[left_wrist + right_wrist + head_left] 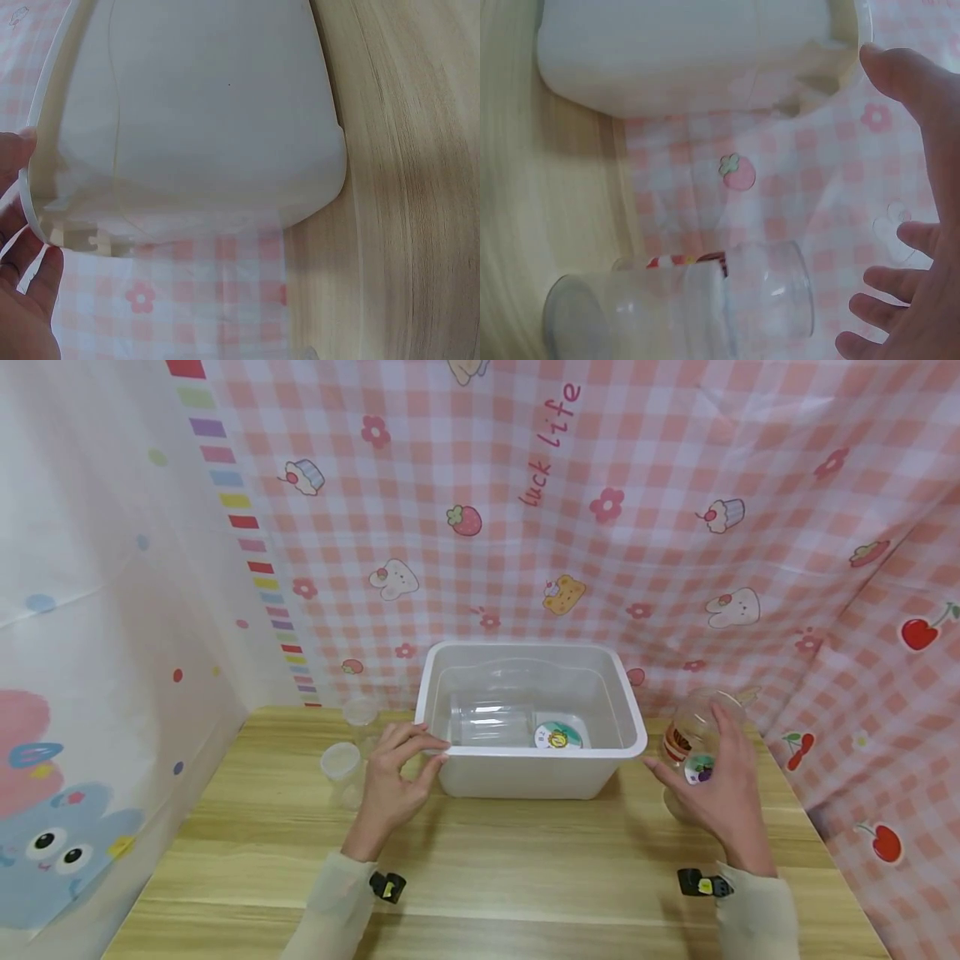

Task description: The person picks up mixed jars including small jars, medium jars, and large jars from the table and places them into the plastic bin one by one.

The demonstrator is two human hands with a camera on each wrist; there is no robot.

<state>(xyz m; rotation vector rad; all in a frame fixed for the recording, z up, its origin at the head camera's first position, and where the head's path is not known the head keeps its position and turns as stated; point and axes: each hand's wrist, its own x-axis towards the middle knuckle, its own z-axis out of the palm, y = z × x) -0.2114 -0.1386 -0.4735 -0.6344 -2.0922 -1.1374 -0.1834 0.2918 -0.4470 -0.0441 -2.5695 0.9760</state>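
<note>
- Fingers of left hand (390, 777) rest lightly curled on white bin (637, 727)'s left front rim; right hand (720, 785), fingers spread, just right of bin beside clear jar (693, 735).
- Left wrist: fingertips (30, 262) touch bin (225, 112) rim.
- Right wrist: fingers (885, 277) spread, apart from jar (765, 300).

I see bright, even light and soft shadows; both wrist views look blurred, perhaps from too close focus.
</note>
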